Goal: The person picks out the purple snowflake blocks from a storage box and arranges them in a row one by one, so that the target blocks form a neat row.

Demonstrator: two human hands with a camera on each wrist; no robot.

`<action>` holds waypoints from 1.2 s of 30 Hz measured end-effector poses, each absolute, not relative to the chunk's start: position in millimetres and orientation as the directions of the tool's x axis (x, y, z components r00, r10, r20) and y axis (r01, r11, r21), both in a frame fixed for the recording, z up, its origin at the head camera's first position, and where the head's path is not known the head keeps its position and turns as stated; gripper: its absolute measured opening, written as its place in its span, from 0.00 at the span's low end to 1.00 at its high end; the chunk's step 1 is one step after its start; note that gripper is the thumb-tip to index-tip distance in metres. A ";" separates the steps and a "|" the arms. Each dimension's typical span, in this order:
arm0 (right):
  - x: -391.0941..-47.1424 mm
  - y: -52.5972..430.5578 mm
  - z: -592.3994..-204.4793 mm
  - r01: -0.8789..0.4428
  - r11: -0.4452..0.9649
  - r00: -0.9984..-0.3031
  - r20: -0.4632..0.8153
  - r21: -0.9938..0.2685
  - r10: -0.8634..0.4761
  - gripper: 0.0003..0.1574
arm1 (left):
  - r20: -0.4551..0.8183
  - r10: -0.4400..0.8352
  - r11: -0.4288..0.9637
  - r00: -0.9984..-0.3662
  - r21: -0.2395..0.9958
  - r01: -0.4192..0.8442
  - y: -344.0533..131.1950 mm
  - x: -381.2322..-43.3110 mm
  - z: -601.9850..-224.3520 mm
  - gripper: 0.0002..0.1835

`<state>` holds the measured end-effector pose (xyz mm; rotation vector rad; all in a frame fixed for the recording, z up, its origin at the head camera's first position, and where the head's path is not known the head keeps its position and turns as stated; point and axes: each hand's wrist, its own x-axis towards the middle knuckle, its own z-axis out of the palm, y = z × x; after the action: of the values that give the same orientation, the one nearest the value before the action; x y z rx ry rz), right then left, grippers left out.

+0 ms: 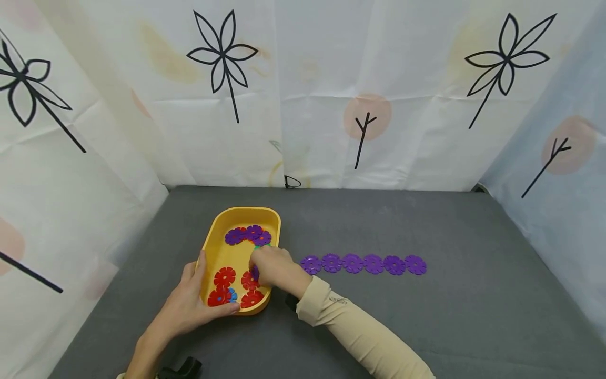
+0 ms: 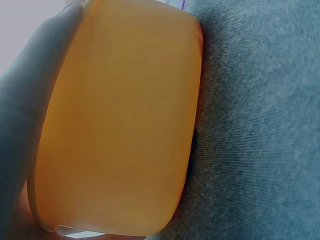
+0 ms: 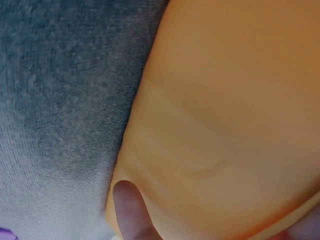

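Left hand, thumb and fingers spread wide, grips a yellow tray; right hand bends over its rim, fingers' hold hidden, red flower discs beside them.

1. Left hand: at tray's left and near edges.
2. Near pieces: in tray, just right of this grip.
3. Far pieces: in tray, beyond it.
4. Right hand: over tray's right edge.
5. Flower row: on table, farther right.
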<state>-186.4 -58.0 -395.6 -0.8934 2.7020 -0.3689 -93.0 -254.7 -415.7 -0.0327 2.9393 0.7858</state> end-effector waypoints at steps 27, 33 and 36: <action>-188.5 -61.4 -392.8 -0.518 0.802 -0.786 -0.204 -0.296 -0.583 0.22 | -0.120 -0.006 0.871 -0.993 0.488 -0.064 -254.6 -94.8 -417.2 0.77; -187.0 -59.1 -396.7 -0.531 0.765 -0.788 -0.121 -0.364 -0.604 0.15 | -0.111 -0.008 0.874 -0.994 0.481 -0.061 -254.6 -94.9 -417.9 0.77; -184.4 -57.5 -397.9 -0.555 0.730 -0.785 -0.039 -0.400 -0.618 0.14 | -0.109 -0.009 0.876 -0.994 0.478 -0.060 -254.6 -94.5 -417.6 0.77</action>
<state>-184.4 -57.5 -397.9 -0.9446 2.7622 -0.5570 -94.5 -254.6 -417.6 -0.0546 2.9426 0.7554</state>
